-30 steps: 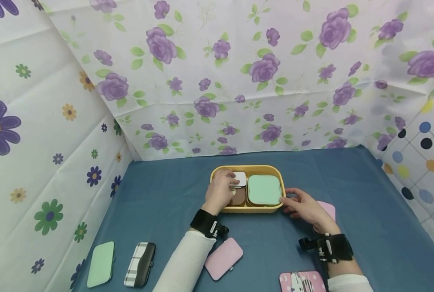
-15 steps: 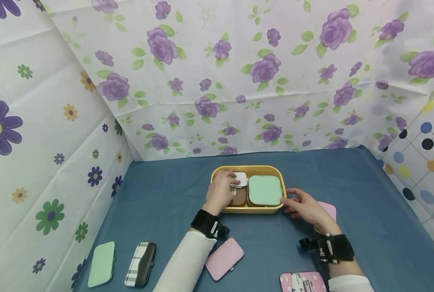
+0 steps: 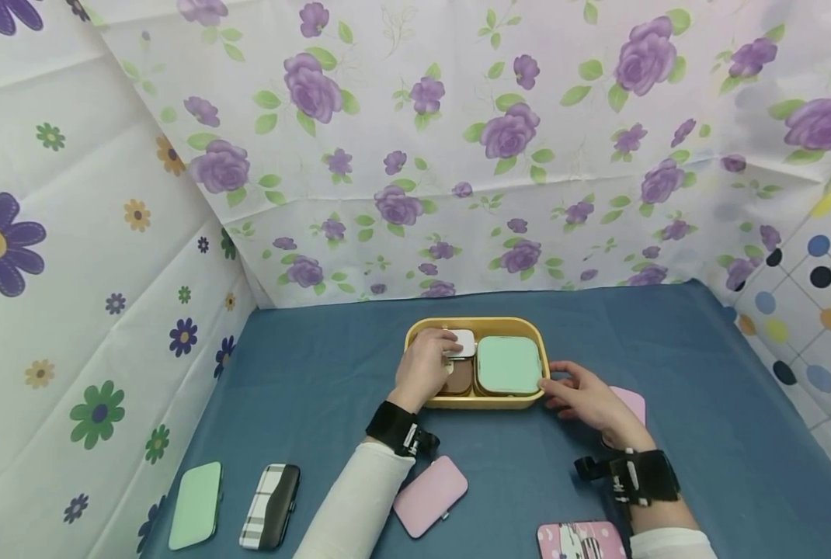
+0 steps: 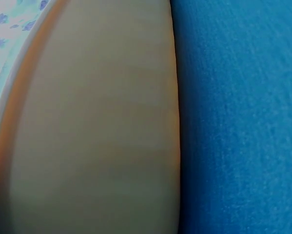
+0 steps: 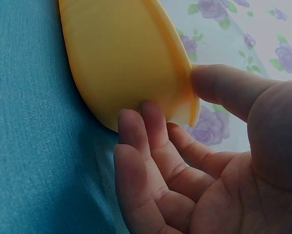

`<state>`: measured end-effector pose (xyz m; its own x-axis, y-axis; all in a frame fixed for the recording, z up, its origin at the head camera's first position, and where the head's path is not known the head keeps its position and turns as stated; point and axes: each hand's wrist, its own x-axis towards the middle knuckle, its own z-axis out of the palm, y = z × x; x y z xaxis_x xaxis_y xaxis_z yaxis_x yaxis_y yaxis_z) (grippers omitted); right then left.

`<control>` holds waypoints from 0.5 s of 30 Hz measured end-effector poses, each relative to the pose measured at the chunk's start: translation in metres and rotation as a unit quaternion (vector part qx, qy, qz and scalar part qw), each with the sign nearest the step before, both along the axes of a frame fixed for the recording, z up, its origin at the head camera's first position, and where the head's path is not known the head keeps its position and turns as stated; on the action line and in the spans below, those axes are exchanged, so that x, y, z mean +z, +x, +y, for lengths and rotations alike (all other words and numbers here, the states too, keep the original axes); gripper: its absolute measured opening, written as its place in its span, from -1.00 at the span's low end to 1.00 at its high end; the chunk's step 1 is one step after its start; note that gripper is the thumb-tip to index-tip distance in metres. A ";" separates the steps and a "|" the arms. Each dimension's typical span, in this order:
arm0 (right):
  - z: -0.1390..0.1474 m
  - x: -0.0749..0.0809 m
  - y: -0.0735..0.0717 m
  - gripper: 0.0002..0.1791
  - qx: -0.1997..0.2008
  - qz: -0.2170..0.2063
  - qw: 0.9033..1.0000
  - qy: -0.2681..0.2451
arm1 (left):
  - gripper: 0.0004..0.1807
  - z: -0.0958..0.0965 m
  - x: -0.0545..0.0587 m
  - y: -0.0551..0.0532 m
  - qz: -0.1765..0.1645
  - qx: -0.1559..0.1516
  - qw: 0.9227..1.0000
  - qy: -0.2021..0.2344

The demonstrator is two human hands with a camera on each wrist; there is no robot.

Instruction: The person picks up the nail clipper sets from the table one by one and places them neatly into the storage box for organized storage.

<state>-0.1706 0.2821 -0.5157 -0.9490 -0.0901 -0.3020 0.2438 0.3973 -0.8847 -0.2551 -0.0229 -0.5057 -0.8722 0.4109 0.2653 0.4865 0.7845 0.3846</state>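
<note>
A yellow oblong tray (image 3: 488, 403) holds a small white case (image 3: 465, 341), a brown case (image 3: 460, 378) and a mint-green square case (image 3: 509, 363). Over its left end, my left hand (image 3: 422, 366) curls its fingers and pinches at the white case; what lies beneath the palm is hidden. My right hand (image 3: 583, 397) grips the tray's right end. In the right wrist view the thumb is on the rim of the tray (image 5: 121, 58) and the bent fingers touch its outer wall. The tray's side (image 4: 97, 97) fills much of the left wrist view, without the hand.
On the blue cloth (image 3: 318, 365) nearer me lie a mint glasses case (image 3: 195, 505), a plaid-and-black case (image 3: 269, 506), a pink case (image 3: 430, 497) and a pink cartoon-print case (image 3: 581, 540). Another pink case (image 3: 631, 404) is partly behind the right wrist. Flowered sheets (image 3: 429, 171) hang behind.
</note>
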 end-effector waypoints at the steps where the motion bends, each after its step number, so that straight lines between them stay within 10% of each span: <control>1: 0.000 0.000 0.000 -0.12 0.001 0.001 1.000 0.000 | -0.60 0.000 0.000 0.000 0.001 -0.001 1.000 -0.001; 15: -0.001 -0.001 0.000 -0.12 0.001 -0.002 1.000 0.001 | -0.60 -0.003 -0.001 0.003 0.017 -0.006 0.998 0.056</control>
